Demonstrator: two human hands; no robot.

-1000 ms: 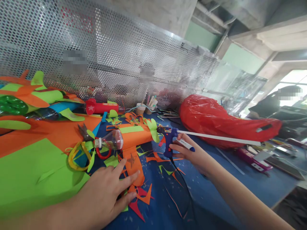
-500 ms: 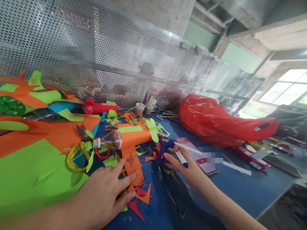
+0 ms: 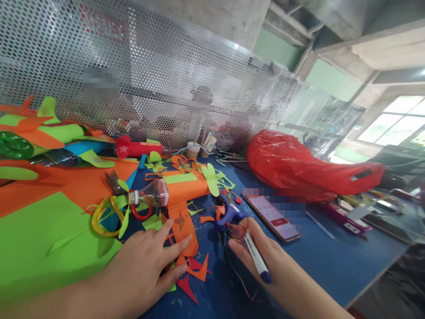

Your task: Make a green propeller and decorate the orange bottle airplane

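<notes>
My left hand (image 3: 146, 261) lies with spread fingers on the orange paper wing (image 3: 189, 235) of a model plane, beside a dark star drawn on it. The plane's body is a clear plastic bottle (image 3: 154, 192) wrapped in an orange paper sleeve (image 3: 189, 188), with a lime-green tail piece (image 3: 210, 179). Right of the wing, my right hand (image 3: 255, 243) is closed around a white marker (image 3: 255, 254) with a blue end; its writing end is hidden by the fingers. Just past those fingertips lies a dark blue tool (image 3: 229, 215), its kind unclear.
Paper scraps (image 3: 201, 268) lie around the plane. Yellow-handled scissors (image 3: 108, 217) and a lime-green sheet (image 3: 63, 248) are at left. A phone (image 3: 274, 217) lies right of my right hand, before a red plastic bag (image 3: 288, 166). A perforated metal screen (image 3: 186, 79) stands behind.
My right hand has drawn back toward me, away from the dark blue tool, with the marker still in it. The long white strip across the phone no longer shows there. My left hand stays put.
</notes>
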